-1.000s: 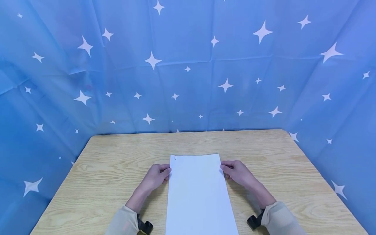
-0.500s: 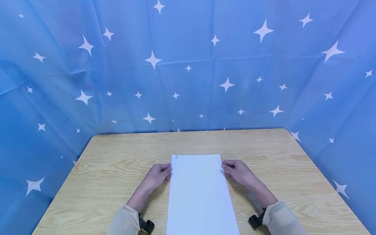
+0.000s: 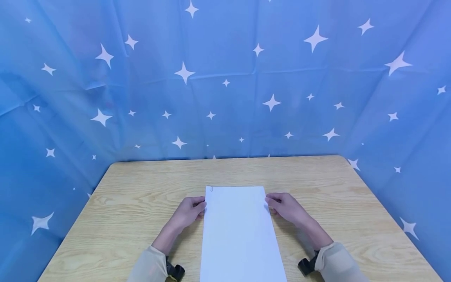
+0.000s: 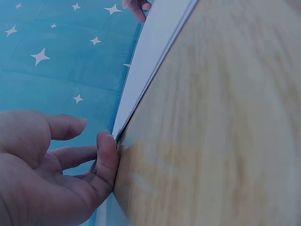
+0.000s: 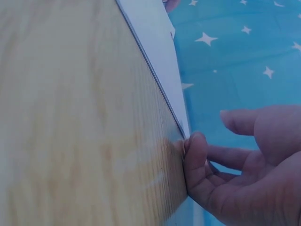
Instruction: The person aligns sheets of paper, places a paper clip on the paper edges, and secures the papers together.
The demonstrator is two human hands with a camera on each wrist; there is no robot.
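Note:
A stack of white paper [image 3: 239, 231] lies lengthwise on the wooden table, with a small paper clip [image 3: 211, 188] at its far left corner. At the left long edge, near the far end, my left hand [image 3: 188, 211] touches the paper with its fingertips. My right hand [image 3: 287, 206] mirrors it at the right edge. In the left wrist view the thumb [image 4: 68, 127] stands apart from the other fingers, and the lower fingers rest on the table at the sheets' edge. The right wrist view shows the right thumb [image 5: 240, 121] likewise raised, with fingertips against the paper's side.
The light wooden table [image 3: 141, 180] extends to both sides and behind the paper. A blue curtain [image 3: 225, 51] with white stars hangs beyond its far edge. A black wrist camera [image 3: 175, 271] sits below the left sleeve, another camera [image 3: 307, 266] below the right.
The far edge of the paper, slightly bowed with its right corner raised a second ago, now lies straight. Both hands have stayed at the sides.

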